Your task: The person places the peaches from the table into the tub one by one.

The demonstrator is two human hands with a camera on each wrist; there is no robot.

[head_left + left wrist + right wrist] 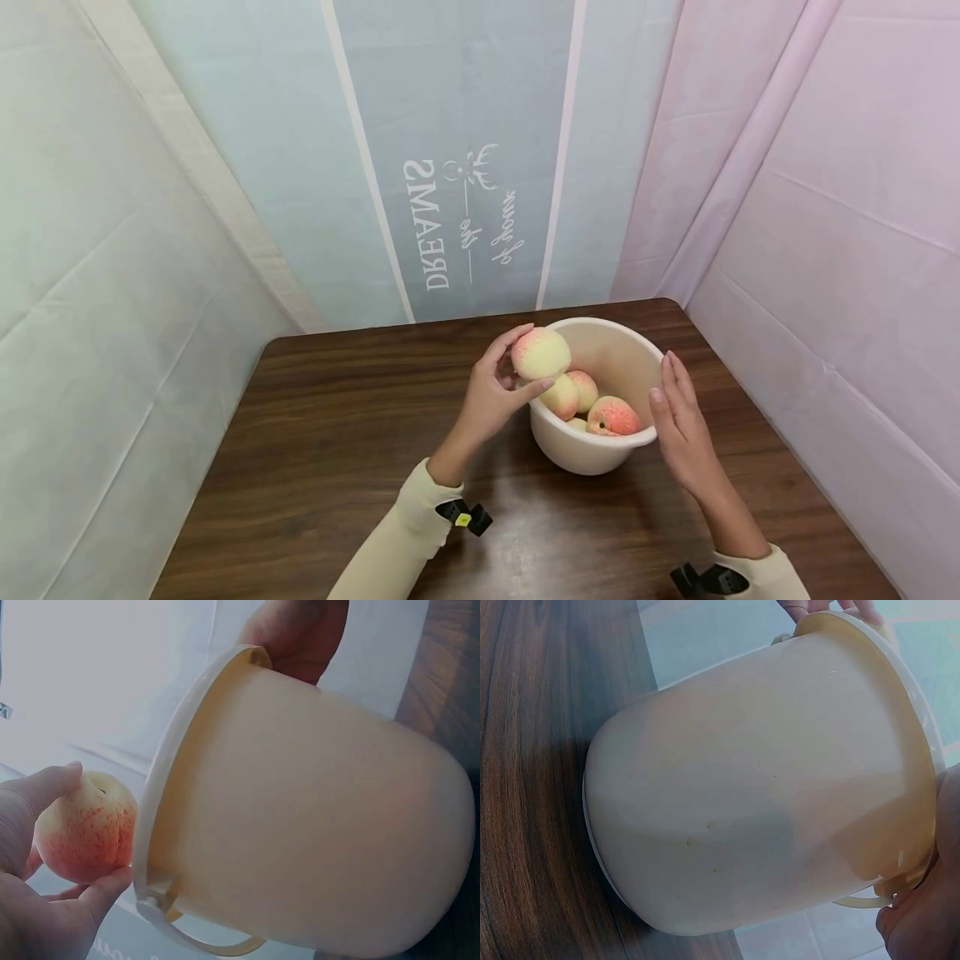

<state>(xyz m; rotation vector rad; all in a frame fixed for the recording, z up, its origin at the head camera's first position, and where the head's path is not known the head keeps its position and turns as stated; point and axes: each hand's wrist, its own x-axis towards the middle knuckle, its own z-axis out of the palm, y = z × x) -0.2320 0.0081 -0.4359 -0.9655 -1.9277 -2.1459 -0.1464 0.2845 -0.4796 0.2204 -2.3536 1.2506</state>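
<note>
A cream plastic bucket [585, 454] stands on the table, with several peaches inside, among them a red-blushed peach [613, 416] and a paler peach [561, 397]. At the bucket's left rim my left hand [491, 392] grips another peach [542, 353] between thumb and fingers, above those inside. The left wrist view shows this held peach [88, 829] beside the rim, yellow at the top and speckled red below. My right hand [681, 421] rests against the bucket's right rim with its fingers straight. In the right wrist view the bucket wall [757, 780] hides most of the contents.
The dark wooden table [337, 450] stretches to the left and front of the bucket. Behind it hangs a blue-grey cloth [465, 100] with printed lettering, and white cloth walls [840, 250] flank both sides. A handle [217, 946] hangs from the bucket's rim.
</note>
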